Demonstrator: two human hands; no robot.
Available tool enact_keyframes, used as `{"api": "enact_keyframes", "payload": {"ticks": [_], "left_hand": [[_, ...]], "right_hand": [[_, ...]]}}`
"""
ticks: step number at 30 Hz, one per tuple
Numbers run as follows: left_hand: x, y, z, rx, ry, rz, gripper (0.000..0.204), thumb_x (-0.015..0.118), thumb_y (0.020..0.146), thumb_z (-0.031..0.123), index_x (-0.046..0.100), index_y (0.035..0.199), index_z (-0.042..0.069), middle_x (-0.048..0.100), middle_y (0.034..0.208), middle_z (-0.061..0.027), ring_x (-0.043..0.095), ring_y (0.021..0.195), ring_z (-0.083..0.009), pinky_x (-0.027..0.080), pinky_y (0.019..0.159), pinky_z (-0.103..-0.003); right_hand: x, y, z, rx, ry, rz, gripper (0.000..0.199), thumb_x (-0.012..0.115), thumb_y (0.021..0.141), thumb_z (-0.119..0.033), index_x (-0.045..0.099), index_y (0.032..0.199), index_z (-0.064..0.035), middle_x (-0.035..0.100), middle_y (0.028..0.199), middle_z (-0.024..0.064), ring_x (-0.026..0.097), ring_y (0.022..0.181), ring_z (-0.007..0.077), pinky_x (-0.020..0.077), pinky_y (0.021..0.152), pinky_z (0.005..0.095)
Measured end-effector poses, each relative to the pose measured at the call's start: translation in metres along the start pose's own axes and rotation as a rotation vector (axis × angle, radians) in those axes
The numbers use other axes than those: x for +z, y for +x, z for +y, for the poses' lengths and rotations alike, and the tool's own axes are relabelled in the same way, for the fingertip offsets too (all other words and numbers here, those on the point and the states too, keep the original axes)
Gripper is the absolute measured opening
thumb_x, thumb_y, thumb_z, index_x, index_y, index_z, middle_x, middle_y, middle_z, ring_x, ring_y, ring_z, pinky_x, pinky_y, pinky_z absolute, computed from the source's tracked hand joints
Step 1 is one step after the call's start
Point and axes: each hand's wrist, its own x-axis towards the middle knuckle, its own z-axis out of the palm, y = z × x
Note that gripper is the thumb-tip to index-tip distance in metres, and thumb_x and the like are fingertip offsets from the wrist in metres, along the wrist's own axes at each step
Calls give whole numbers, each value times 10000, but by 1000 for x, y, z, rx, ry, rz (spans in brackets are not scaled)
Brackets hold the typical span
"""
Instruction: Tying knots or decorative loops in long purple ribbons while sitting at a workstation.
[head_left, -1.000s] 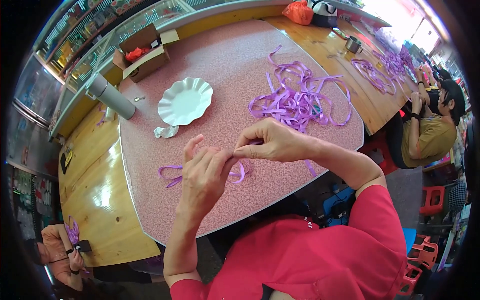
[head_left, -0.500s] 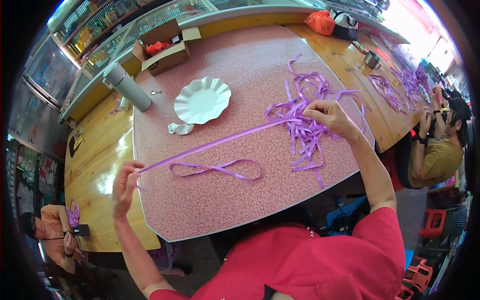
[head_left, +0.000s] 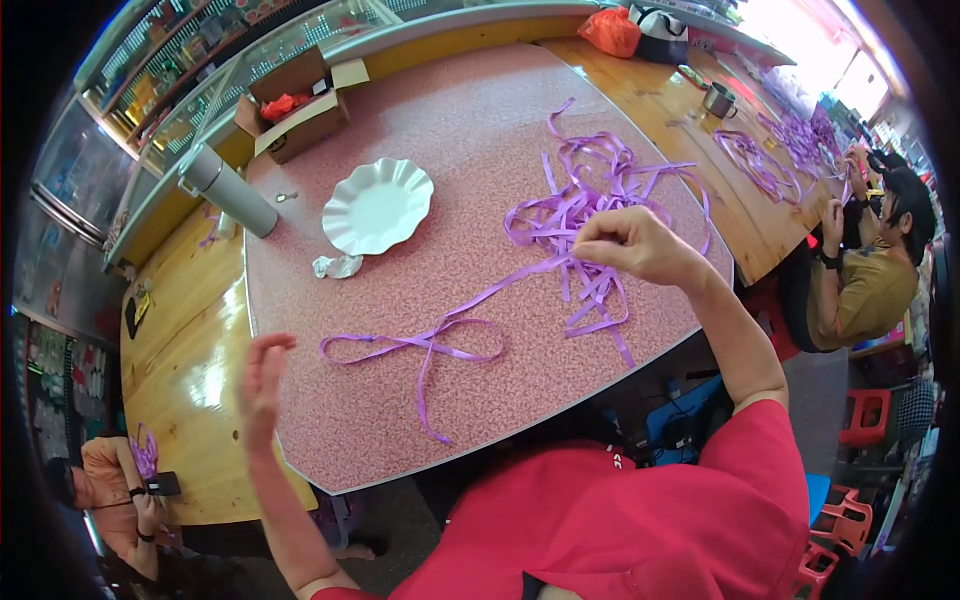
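Observation:
A long purple ribbon (head_left: 490,292) runs slack from my right hand (head_left: 645,248) across a crossed purple loop (head_left: 475,355) on the pink tabletop. Its free end lies near the table's front edge. Thumb and fingers of my right hand are pinched at the ribbon's upper part, over a tangled heap of purple ribbons (head_left: 590,165). My left hand (head_left: 265,385), slightly blurred, is raised at the table's left edge. Nothing shows in it, and its fingers are bent loosely and apart from the ribbon.
On the pink table (head_left: 480,110) are a white scalloped plate (head_left: 378,207), crumpled white paper (head_left: 337,266), a grey flask (head_left: 230,190) and an open cardboard box (head_left: 305,125). A metal cup (head_left: 718,100) stands at right. People sit at both sides, near purple ribbons.
My left hand has let go of the ribbon, which was stretched taut between both hands. The ribbon has dropped across the loop. The whole view has shifted slightly.

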Motion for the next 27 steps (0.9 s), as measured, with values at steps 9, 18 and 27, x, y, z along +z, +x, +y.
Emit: {"api": "enact_keyframes", "payload": {"ticks": [9, 18, 27], "left_hand": [[173, 11, 80, 135, -436, -393, 289, 564, 1002, 248, 611, 1193, 36, 630, 1062, -39, 572, 1016, -122, 448, 896, -270], [99, 13, 53, -85, -338, -214, 276, 532, 1027, 282, 628, 852, 91, 441, 671, 78, 366, 604, -22, 279, 536, -200], [100, 13, 78, -99, -179, -317, 281, 568, 1010, 258, 686, 935, 15, 559, 726, 52, 468, 647, -43, 360, 569, -208]], "right_hand": [[36, 16, -72, -199, -57, -272, 192, 698, 896, -153, 667, 924, 34, 650, 734, 63, 579, 683, 94, 459, 611, 282], [-13, 8, 12, 190, 295, 9, 208, 676, 924, -212, 687, 947, -6, 643, 759, 16, 608, 597, 66, 496, 536, 199], [63, 4, -24, 132, 351, -321, 310, 541, 1014, -262, 688, 1080, 3, 661, 794, 39, 588, 620, 73, 484, 547, 217]]}}
